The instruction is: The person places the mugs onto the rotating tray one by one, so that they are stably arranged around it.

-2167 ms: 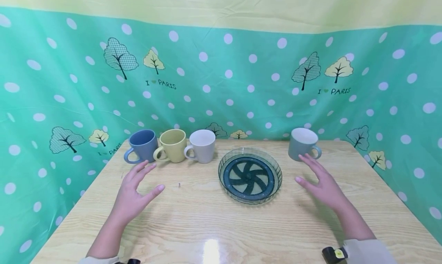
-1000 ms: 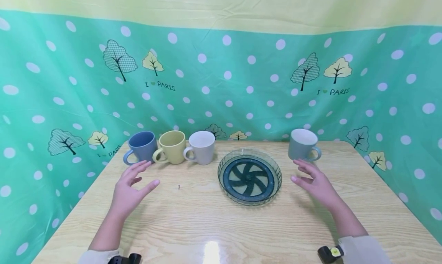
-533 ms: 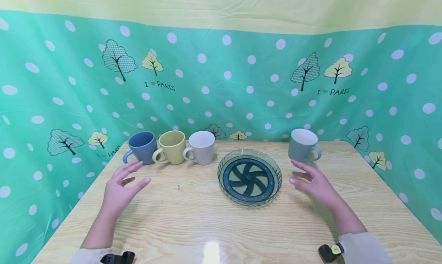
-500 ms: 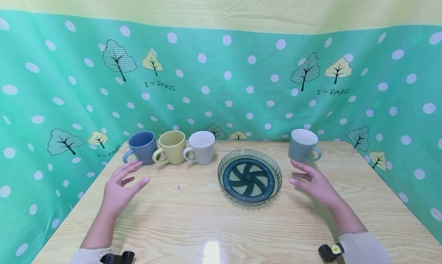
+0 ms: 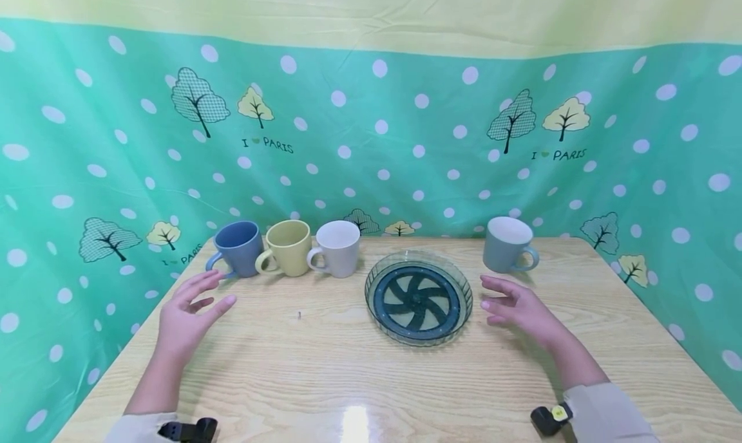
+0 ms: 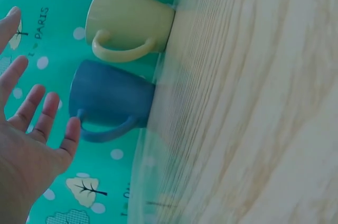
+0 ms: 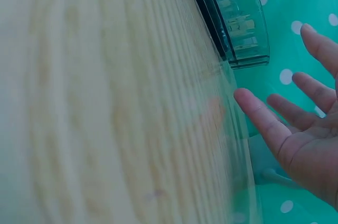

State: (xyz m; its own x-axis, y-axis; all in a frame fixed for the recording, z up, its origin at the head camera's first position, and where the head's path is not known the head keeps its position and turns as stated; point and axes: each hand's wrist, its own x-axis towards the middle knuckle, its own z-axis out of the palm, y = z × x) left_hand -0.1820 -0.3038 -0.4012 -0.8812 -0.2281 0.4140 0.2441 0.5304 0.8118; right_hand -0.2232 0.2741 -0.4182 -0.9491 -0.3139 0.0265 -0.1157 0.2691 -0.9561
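My left hand (image 5: 185, 317) hovers over the left of the table, fingers spread and holding nothing, nearest the blue mug (image 5: 239, 248). Beside that mug stand a yellow mug (image 5: 292, 253) and a white mug (image 5: 338, 250), all upright with handles to the left. My right hand (image 5: 522, 311) is in the air between the round clear tray (image 5: 371, 295) and the grey-blue mug (image 5: 501, 253), fingers loosely bent and apart from both. The left wrist view shows the blue mug (image 6: 111, 94) beyond the fingertips. In the right wrist view the tray's edge (image 7: 245, 28) rises past the fingers.
The wooden table (image 5: 324, 378) ends at a green dotted curtain (image 5: 400, 140) along the back and sides. A tiny dark mark (image 5: 299, 315) lies on the tabletop left of the tray. Black wrist cameras (image 5: 197, 429) sit at both cuffs.
My left hand has drifted left and slightly toward me, away from the mugs. The right hand has shifted a little left, toward the tray. The mugs and tray have stayed in place.
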